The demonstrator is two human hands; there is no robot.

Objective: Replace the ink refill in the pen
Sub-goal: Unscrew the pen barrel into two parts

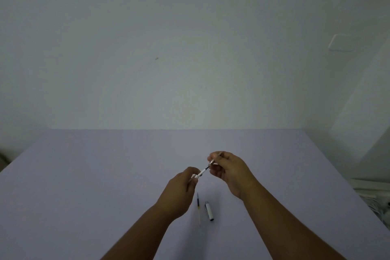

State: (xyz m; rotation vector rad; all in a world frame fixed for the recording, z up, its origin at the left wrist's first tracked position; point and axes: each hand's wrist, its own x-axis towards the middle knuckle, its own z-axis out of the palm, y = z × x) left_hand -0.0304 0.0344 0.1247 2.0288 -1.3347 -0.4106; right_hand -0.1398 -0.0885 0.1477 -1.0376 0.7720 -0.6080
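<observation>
Both hands are raised over the lilac table (84, 175). My left hand (179, 192) pinches the white pen barrel (200, 174), which points up and right. My right hand (228, 169) grips the silvery tip piece (211, 162) at the barrel's far end. A thin dark stretch of refill (207, 168) shows between barrel and tip. On the table below the hands lies a loose ink refill (198, 207), dark at its upper end and clear lower down. Just right of the loose refill lies the white pen cap (209, 210) with a dark end.
A plain pale wall (190, 48) rises behind the table's far edge. At the upper right hangs a white wall plate (341, 42). White cables and a white rail (375, 196) sit past the table's right edge.
</observation>
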